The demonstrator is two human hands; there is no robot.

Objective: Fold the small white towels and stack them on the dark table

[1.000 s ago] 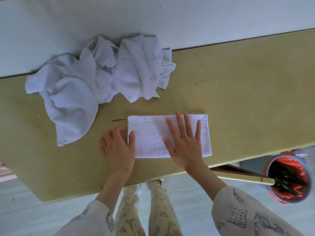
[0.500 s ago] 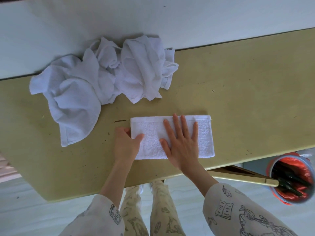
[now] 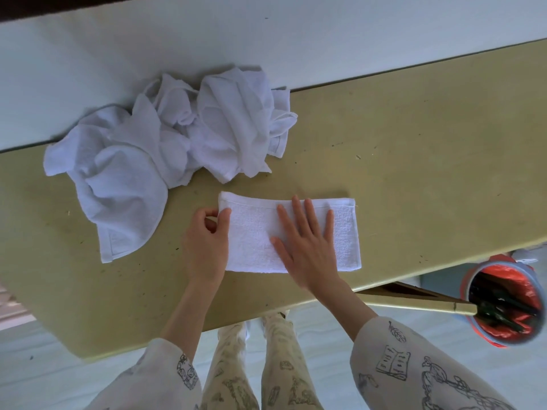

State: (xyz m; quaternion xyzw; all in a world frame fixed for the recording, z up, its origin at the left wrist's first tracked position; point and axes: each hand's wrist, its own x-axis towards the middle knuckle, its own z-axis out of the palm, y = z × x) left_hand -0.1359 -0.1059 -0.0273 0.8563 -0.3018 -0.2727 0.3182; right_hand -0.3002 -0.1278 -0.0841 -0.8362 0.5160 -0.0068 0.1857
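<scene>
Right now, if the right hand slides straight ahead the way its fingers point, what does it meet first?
The right hand lies flat on the folded towel, fingers pointing away from the person. Past the towel's far hem comes bare table, then probably the pale wall; depth is unclear.

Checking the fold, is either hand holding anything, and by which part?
The left hand pinches the folded towel at its left end; the right hand only presses flat on it.

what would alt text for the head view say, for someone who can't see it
Seen from above, a person's right hand presses flat on a folded white towel on a yellowish table, while the left hand pinches the towel's left end. A crumpled pile of white towels lies behind it to the left, and a red-lined bucket stands on the floor at right.
</scene>
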